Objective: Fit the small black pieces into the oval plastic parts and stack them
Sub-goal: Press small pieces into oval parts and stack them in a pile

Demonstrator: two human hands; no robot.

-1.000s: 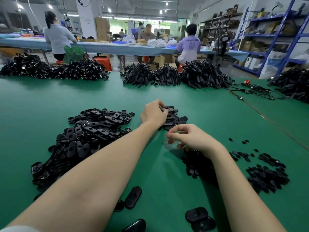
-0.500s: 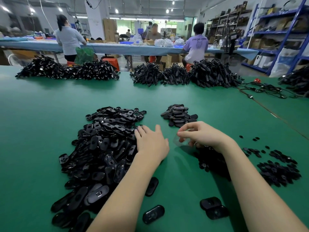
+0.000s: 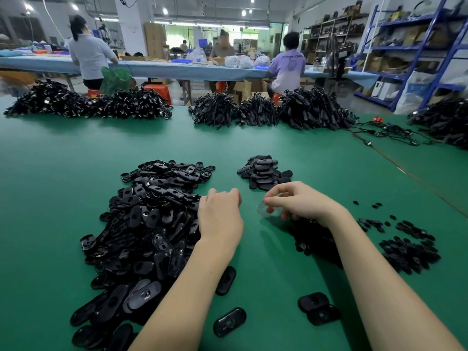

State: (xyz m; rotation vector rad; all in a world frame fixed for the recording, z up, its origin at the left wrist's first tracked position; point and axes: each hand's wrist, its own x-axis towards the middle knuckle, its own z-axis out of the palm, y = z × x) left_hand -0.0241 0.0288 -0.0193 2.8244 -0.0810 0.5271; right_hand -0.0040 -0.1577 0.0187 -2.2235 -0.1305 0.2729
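Left hand (image 3: pixel 219 219), fingers curled at the oval parts pile (image 3: pixel 152 224), grip contents hidden; right hand (image 3: pixel 301 203) pinches something pale, unclear. Finished stack (image 3: pixel 264 172) lies at twelve o'clock on the desk (image 3: pixel 63 173); lift one oval cleanly, cavity up

Left hand (image 3: pixel 219 219) fingers curl under, hiding any held piece.

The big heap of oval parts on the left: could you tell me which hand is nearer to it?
Left. The left hand sits at the heap's right edge, fingers curled; the right hand is farther right, across bare green mat.
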